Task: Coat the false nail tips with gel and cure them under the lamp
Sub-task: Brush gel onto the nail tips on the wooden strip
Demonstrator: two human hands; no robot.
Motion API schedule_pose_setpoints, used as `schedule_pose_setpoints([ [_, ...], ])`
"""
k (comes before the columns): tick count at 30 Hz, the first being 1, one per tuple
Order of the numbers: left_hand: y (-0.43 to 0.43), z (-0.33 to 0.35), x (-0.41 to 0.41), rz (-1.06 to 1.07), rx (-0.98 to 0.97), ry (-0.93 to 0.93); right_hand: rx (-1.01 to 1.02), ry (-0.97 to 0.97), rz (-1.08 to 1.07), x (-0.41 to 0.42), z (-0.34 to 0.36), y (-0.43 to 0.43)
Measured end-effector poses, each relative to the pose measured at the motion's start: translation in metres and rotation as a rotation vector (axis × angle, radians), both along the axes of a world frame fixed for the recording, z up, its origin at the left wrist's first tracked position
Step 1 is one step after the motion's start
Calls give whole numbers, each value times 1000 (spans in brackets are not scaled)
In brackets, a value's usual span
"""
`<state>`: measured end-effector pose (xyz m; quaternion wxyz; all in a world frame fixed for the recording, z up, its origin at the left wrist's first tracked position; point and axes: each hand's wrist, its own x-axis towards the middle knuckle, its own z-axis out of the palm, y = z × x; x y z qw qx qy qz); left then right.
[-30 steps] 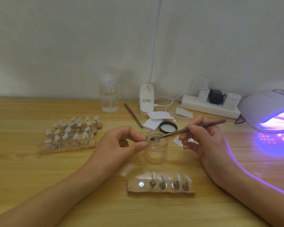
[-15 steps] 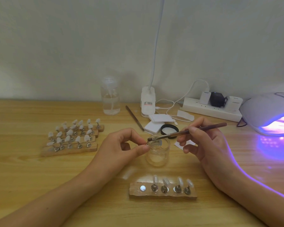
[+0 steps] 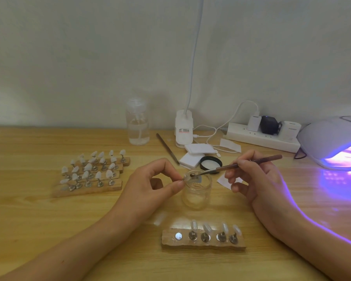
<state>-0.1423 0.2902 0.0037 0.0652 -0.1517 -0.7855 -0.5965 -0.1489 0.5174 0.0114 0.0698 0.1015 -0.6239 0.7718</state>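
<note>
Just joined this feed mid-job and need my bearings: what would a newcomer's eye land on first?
First the nail lamp at the far right, glowing violet. Next, at centre, the left hand pinches a nail tip above the open glass jar while the right hand holds a brush to it. In front lies a wooden holder with four tips and one bare slot.

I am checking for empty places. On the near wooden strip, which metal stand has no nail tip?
The leftmost stand on the near wooden strip: a bare disc; the other four hold tips.
</note>
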Motion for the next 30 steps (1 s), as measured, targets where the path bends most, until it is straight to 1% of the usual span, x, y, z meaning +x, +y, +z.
schedule_pose_setpoints([
  [4, 1, -1, 0, -4, -6, 12, 14, 15, 79, 1, 2, -2],
  [6, 1, -2, 0, -8, -3, 11, 29, -7, 56, 1, 1, -2],
  [8, 0, -2, -1, -8, 2, 17, 4, -31, 28, -1, 0, -1],
  [11, 1, -2, -1, -10, 1, 20, -35, -25, 53, -2, 0, 1],
  [14, 0, -3, -1, -7, 4, 26, -2, -19, 81, 0, 1, -1],
  [16, 0, -3, -1, -8, 2, 30, 3, -43, 33, -2, 0, -1],
  [18, 0, -4, -1, -11, -5, 34, -37, -64, 1, -3, -1, 0],
  [20, -1, -4, -1, -12, -10, 39, -59, -43, 41, -3, -1, 1],
  [22, -1, -3, -1, -13, -13, 51, -22, -21, 89, -1, 1, -1],
  [24, -1, -3, -1, -11, -13, 56, 3, -39, 71, -1, 0, -2],
  [27, 0, -3, 0, -14, -13, 62, -39, -63, 26, -2, -1, 0],
  [30, 1, -2, 0, -14, -16, 68, -40, -26, 86, -2, 0, 0],
])
